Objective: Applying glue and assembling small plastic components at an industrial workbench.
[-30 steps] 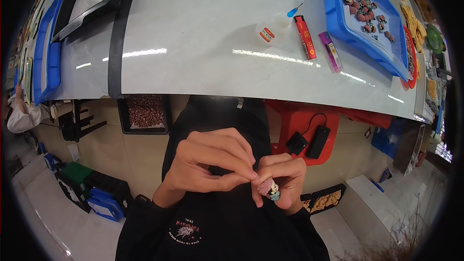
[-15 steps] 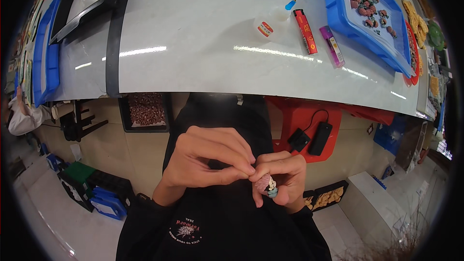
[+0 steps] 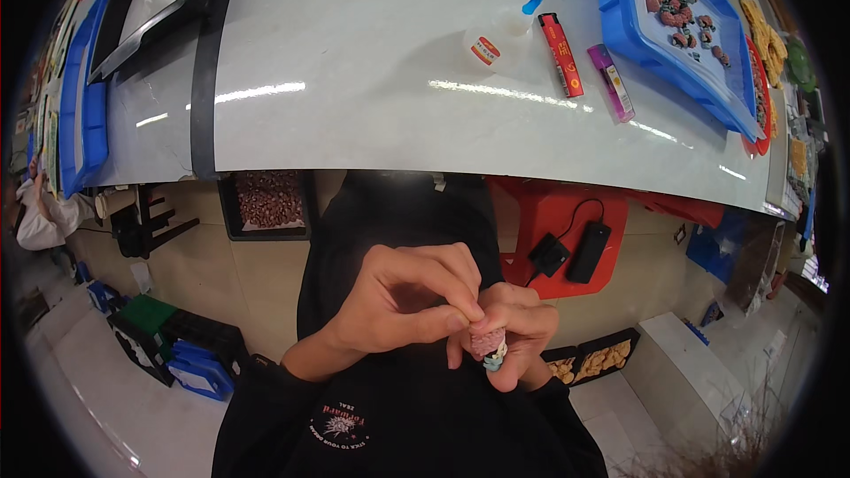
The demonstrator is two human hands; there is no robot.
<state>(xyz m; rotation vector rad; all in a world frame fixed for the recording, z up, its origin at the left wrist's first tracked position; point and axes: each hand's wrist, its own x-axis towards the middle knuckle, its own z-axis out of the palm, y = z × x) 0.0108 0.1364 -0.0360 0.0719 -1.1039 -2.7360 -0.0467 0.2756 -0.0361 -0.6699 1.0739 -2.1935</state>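
Observation:
Between the fingers and thumb of my right hand (image 3: 521, 323) is a small figurine (image 3: 490, 345), with a bumpy pink top and a teal and cream lower part. My left hand (image 3: 409, 294) is closed in a pinch at the figurine's upper end, thumb and forefinger pressed together. Whatever those fingertips hold, if anything, is too small to make out. Both hands are in front of my body, over my lap and below the table edge.
On the white table (image 3: 354, 35) are a clear bottle (image 3: 485, 49) with a blue needle tip (image 3: 532, 5), a red lighter (image 3: 560, 55) and a purple lighter (image 3: 611, 82). A blue tray (image 3: 655, 57) holds several similar figurines. A red stool (image 3: 567, 283) carries a black device (image 3: 586, 252).
Both hands have shifted slightly; the left moved a little right. The figurine has turned in my right fingers, so more of its pink top shows.

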